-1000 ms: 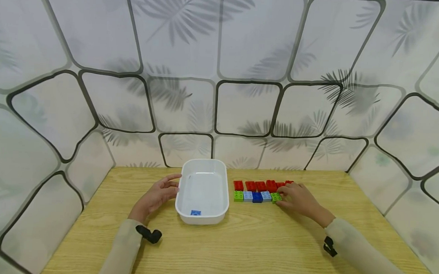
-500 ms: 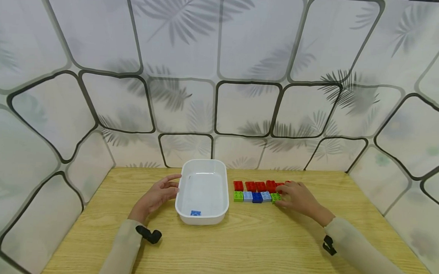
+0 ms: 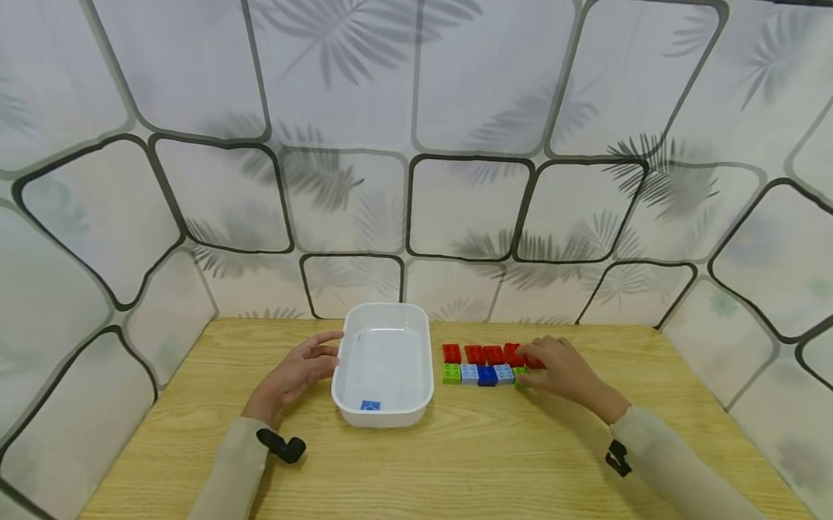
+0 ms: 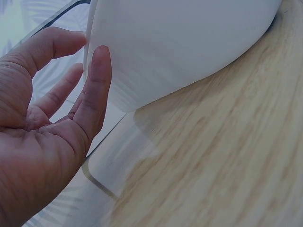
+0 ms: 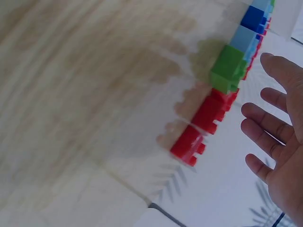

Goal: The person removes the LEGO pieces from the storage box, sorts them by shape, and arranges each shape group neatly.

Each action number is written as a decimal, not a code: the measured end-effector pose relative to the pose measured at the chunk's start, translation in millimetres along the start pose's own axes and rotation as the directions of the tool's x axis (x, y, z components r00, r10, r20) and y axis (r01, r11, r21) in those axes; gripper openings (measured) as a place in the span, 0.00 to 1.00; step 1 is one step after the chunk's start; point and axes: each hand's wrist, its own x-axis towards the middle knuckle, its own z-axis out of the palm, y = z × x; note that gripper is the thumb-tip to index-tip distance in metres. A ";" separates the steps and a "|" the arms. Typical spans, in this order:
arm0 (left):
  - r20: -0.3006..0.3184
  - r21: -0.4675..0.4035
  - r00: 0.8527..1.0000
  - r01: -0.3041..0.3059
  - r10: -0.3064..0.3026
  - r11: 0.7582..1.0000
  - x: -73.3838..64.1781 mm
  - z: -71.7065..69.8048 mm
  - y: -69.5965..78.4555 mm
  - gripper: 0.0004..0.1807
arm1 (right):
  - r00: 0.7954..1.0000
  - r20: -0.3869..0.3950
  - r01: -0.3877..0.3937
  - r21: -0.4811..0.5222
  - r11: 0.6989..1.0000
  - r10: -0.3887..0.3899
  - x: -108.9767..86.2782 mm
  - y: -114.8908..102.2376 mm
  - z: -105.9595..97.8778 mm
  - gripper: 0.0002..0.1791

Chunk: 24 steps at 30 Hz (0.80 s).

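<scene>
My left hand [image 3: 298, 375] rests with extended fingers against the left side of a white tray [image 3: 384, 359]. Its fingertips touch the wall near the rim in the left wrist view. A blue brick [image 3: 371, 405] lies in the tray's near end. Over the right end of two rows of toy bricks hovers my right hand [image 3: 558, 367], fingers spread and nothing between them in the right wrist view. Red bricks [image 3: 452, 354] form the back row. The front row runs from a green brick [image 3: 451, 373] through light and dark blue ones to another green brick [image 5: 227, 64], partly hidden in the head view.
Both rows sit just right of the tray on a wooden table [image 3: 393, 484]. Patterned cloth walls [image 3: 461, 208] rise behind and at both sides. Black wrist straps [image 3: 281, 445] circle both sleeves.
My right hand has shifted slightly left and up over the bricks, covering more of the right-hand green brick. The left hand stays against the tray.
</scene>
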 end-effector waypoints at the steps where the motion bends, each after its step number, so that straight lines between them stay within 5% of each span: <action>1: 0.000 0.001 1.000 0.000 0.000 1.000 0.0 0.0 0.1 0.36 | 1.000 -0.008 0.012 0.002 1.000 -0.012 3.0 -1.3 -1.2 0.21; 15: -0.001 0.001 1.000 -0.002 0.002 1.000 -0.1 -0.7 -0.2 0.36 | 0.993 -0.041 0.120 0.141 0.983 -0.115 66.1 -47.2 -24.8 0.20; 24: 0.003 0.015 1.000 -0.005 0.005 1.000 -0.4 -1.6 0.0 0.36 | 0.980 0.043 0.179 0.237 0.955 -0.195 102.1 -93.5 -19.1 0.20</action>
